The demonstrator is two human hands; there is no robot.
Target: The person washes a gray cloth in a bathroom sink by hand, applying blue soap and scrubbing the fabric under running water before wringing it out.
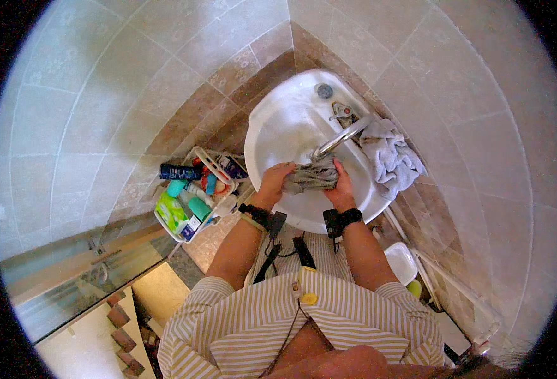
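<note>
A bunched grey cloth (312,176) is stretched between my two hands over the white sink (272,136). My left hand (275,181) grips its left end, and my right hand (340,184) grips its right end. Just above the cloth ends the spout of the chrome faucet (343,138), close to or touching the fabric. Whether water is running I cannot make out. Some fingers of both hands are hidden behind the cloth.
A light grey towel (389,158) lies crumpled over the sink's right edge. Left of the sink stands a white basket (185,236) full of bottles and packages. A round grey object (324,91) sits on the back rim. A white tub (400,264) is low on the right.
</note>
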